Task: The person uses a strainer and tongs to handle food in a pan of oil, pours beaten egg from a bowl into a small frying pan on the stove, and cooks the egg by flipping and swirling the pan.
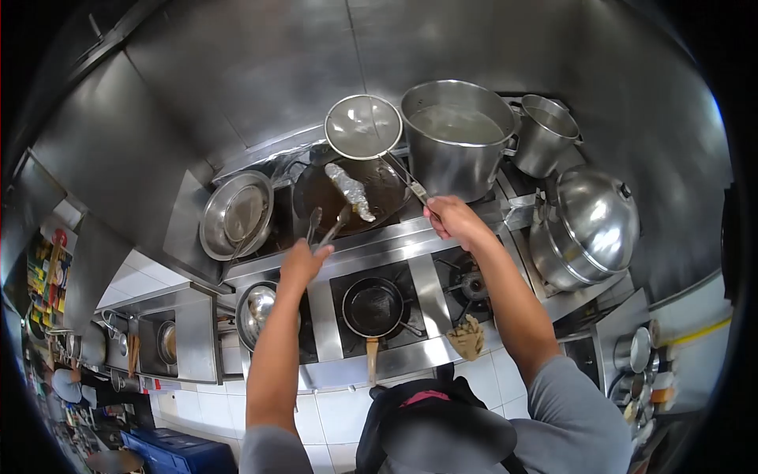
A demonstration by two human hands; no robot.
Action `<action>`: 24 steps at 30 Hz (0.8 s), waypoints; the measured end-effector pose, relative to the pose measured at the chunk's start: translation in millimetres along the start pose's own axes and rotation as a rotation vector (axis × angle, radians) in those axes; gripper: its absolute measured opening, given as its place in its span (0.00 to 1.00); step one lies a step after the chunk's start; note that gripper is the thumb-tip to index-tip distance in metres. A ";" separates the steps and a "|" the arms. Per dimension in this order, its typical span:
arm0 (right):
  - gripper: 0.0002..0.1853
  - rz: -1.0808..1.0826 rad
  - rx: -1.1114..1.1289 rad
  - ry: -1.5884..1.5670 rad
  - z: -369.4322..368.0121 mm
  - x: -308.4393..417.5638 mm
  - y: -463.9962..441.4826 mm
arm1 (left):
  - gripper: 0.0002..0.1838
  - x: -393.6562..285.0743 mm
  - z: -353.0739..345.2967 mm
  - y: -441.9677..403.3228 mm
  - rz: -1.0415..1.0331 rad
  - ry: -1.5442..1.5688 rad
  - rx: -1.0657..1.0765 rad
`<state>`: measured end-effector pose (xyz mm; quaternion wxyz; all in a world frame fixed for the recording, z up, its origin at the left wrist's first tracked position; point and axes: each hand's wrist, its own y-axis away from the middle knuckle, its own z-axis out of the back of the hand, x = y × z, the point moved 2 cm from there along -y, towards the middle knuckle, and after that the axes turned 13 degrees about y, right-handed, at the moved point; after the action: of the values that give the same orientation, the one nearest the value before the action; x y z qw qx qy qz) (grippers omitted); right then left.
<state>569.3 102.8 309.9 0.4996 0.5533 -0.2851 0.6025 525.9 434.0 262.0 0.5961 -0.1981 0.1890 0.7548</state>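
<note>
My left hand (302, 265) is closed round a pair of metal tongs (335, 225), whose two arms stand apart. Close to the tongs' tips, a long foil-wrapped piece (350, 191) shows over a wok of dark liquid (387, 189); whether the tips touch it I cannot tell. My right hand (452, 218) grips the handle of a round mesh strainer (363, 126). The strainer's bowl is above the wok's far rim, left of a large steaming stockpot (450, 162).
A smaller pot (545, 134) and a domed steamer (592, 229) stand on the right. To the left is a metal basin (237, 217) with a strainer inside. A frying pan (373, 308) sits on the front burner beside a crumpled cloth (467, 338). Another person (75, 383) is at far left.
</note>
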 end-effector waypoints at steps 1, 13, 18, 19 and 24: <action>0.14 0.005 -0.031 0.011 25.0 -12.0 4.8 | 0.37 -25.1 -12.0 -23.0 0.004 -0.022 -0.003; 0.15 0.016 0.065 -0.162 52.4 -52.6 -22.6 | 0.23 -107.2 -108.9 -127.2 0.336 -0.172 0.206; 0.17 0.034 0.030 -0.066 52.9 -54.0 -27.1 | 0.21 -122.0 -133.0 -150.7 0.463 -0.201 0.190; 0.17 0.004 0.034 -0.068 52.9 -54.6 -27.2 | 0.21 -122.7 -135.9 -152.5 0.470 -0.204 0.173; 0.17 0.001 0.024 -0.035 51.9 -58.8 -29.0 | 0.21 -143.6 -130.7 -146.8 0.483 -0.307 0.107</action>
<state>609.2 49.3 259.5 0.4875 0.5698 -0.2866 0.5963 708.9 279.4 219.1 0.4303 0.0007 0.1777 0.8850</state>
